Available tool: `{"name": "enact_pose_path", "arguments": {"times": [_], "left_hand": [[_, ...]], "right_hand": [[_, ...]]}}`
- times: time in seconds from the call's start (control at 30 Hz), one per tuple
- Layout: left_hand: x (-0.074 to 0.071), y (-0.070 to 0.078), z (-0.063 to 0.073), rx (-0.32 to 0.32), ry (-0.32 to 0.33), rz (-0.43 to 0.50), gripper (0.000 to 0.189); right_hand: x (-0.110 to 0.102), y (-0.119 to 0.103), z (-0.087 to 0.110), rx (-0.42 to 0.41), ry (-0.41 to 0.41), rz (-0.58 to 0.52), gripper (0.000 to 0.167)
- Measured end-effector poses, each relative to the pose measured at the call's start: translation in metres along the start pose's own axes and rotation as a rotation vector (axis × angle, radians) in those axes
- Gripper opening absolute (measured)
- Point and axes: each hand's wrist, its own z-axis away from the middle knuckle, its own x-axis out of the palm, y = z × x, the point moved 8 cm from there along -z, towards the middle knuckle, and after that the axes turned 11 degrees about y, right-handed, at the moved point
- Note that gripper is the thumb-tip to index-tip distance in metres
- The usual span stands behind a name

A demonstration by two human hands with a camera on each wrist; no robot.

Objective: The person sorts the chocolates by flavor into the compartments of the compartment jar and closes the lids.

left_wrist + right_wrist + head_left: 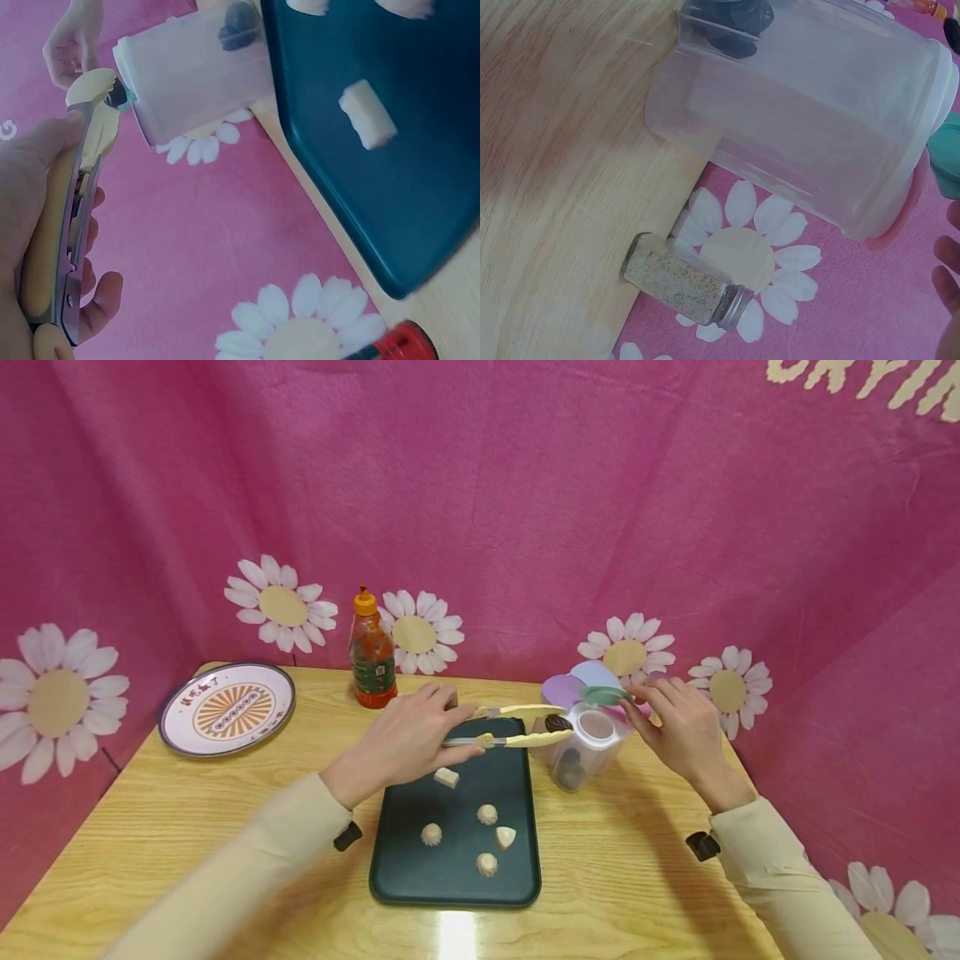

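Observation:
My left hand (412, 735) grips yellow-tipped tongs (536, 740), also seen along the palm in the left wrist view. Between the tong tips sits a dark, ridged chocolate-like piece (558, 723), just left of the clear plastic container's (577, 760) round opening. With thumb and fingers my right hand (678, 727) pinches the green lid (602, 695), which is raised. Dark pieces (735, 22) lie at the container's bottom in one compartment. Below the left hand is a dark tray (457, 885) with several cream-coloured pieces (487, 814), some swirled, one a block (446, 777).
A patterned plate (176, 727) lies at the table's back left. Near the tray's far end stands a red sauce bottle (372, 660) with an orange cap. The right wrist view shows a glass jar (679, 281) of pale grains. A pink daisy cloth (480, 510) hangs behind.

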Motion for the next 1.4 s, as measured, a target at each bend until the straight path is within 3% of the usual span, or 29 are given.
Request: {"name": "enact_pose_path", "arguments": {"times": [0.23,0.77,1.17,1.4], "left_hand": [[0.008,0.012,-0.016,0.002,0.012,0.025,0.056],[0.019,0.025,-0.039,0.035,0.02,-0.028,0.053],[0.025,0.028,-0.045,0.027,-0.016,-0.027,0.058],[0.023,0.02,-0.038,-0.003,-0.045,-0.009,0.061]], "right_hand": [[0.0,0.0,0.001,-0.001,-0.014,0.025,0.053],[0.0,0.001,0.0,-0.01,0.012,0.009,0.051],[0.0,0.001,-0.001,-0.005,-0.014,0.025,0.053],[0.0,0.0,-0.001,-0.01,-0.003,0.013,0.051]]}}
